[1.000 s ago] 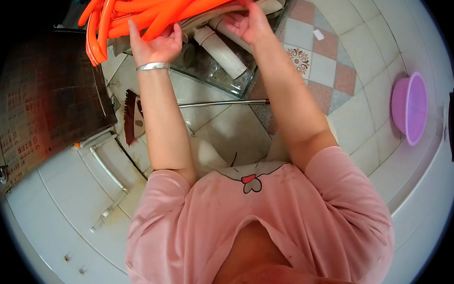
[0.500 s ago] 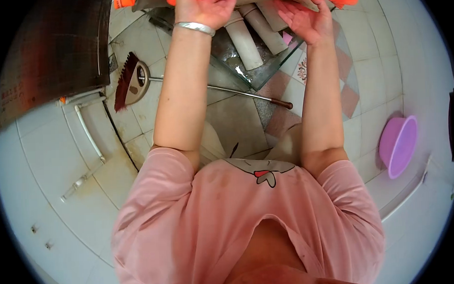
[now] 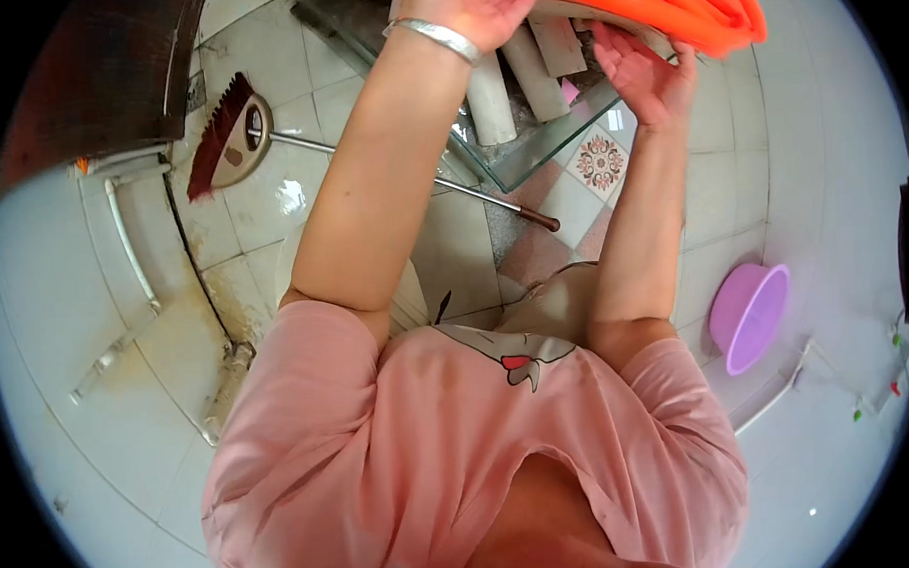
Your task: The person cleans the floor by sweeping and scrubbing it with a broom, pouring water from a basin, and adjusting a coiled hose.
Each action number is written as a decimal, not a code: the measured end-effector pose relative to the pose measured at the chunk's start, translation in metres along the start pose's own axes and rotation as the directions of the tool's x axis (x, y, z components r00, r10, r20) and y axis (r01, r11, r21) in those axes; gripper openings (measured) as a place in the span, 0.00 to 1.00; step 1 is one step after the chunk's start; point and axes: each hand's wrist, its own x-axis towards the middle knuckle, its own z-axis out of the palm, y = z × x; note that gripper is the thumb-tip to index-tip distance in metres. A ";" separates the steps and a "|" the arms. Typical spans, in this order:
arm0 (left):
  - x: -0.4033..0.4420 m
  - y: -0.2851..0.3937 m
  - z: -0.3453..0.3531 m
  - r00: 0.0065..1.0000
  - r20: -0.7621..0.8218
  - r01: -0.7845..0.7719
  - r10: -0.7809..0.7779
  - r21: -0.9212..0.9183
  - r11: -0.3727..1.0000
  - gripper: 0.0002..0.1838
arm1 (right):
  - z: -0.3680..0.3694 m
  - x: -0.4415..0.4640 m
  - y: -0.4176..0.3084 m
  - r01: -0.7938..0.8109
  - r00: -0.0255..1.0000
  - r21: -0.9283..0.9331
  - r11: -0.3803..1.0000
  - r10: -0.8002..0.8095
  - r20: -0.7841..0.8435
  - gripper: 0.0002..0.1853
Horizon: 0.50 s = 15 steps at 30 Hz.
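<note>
A bright orange, pliable-looking bundle [image 3: 710,10] with a beige rim below it is held up at the top of the head view. My left hand [image 3: 470,13] grips its left end, closed at the edge, with a silver bangle at the wrist; some fingers are cut off by the frame. My right hand [image 3: 648,77] supports the right end from below, palm up, its fingertips against the rim. Beneath the bundle stands a glass tank [image 3: 540,164] holding several pale pipe-like pieces [image 3: 490,107]. What the bundle is exactly, I cannot make out.
A broom [image 3: 238,156] with dark red bristles lies on the tiled floor, its metal handle passing below my left forearm. A purple basin [image 3: 741,319] leans by the right wall. A dark brown panel [image 3: 97,76] stands at upper left. White pipes [image 3: 133,245] run along the left wall.
The orange bundle and both hands have shifted to the right in view, its right end now lower. The camera has turned a little, so the broom and basin appear further left.
</note>
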 end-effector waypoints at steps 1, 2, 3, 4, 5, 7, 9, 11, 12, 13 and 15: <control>0.001 0.002 0.000 1.000 0.009 0.008 -0.008 -0.015 1.000 0.33 | 0.006 -0.003 0.001 0.010 1.000 0.016 1.000 -0.010 0.006 0.40; 0.001 0.003 -0.001 1.000 0.025 0.011 -0.010 -0.022 1.000 0.34 | 0.012 -0.004 0.001 0.021 1.000 0.031 0.999 -0.021 0.013 0.40; 0.001 0.004 -0.001 0.999 0.039 0.015 -0.014 -0.028 0.999 0.34 | 0.014 -0.003 0.000 0.031 0.999 -0.031 0.999 -0.030 0.024 0.40; 0.001 0.004 -0.001 0.998 0.055 0.024 -0.022 -0.031 0.999 0.34 | 0.016 -0.005 0.000 0.025 1.000 -0.030 0.999 -0.025 -0.011 0.40; 0.000 0.003 0.001 0.999 0.031 0.014 -0.013 -0.034 0.999 0.35 | 0.018 -0.006 -0.001 0.024 0.999 -0.026 0.999 -0.025 -0.043 0.40; 0.004 0.002 -0.001 0.999 0.026 0.032 -0.030 -0.058 0.998 0.36 | 0.019 -0.005 -0.002 0.028 0.998 -0.025 0.999 -0.030 -0.062 0.41; 0.003 0.003 0.000 0.999 0.017 0.048 -0.047 -0.075 0.996 0.37 | 0.019 -0.005 -0.002 0.035 0.998 -0.032 0.999 -0.036 -0.042 0.41; 0.003 0.004 -0.001 0.998 0.020 0.058 -0.057 -0.063 0.996 0.37 | 0.016 -0.004 -0.003 0.031 0.998 -0.015 0.999 -0.032 -0.053 0.41; 0.003 0.005 -0.001 0.998 0.021 0.062 -0.061 -0.058 0.996 0.37 | 0.015 -0.003 -0.003 0.027 0.998 -0.007 1.000 -0.028 -0.058 0.42; 0.002 0.006 0.000 0.998 0.017 0.057 -0.056 -0.054 0.997 0.37 | 0.017 -0.004 -0.003 0.037 0.997 -0.022 0.999 -0.039 -0.073 0.42; 0.000 0.007 0.002 0.999 0.004 0.044 -0.043 -0.051 0.998 0.36 | 0.023 -0.004 -0.002 0.048 0.993 -0.051 0.998 -0.053 -0.105 0.44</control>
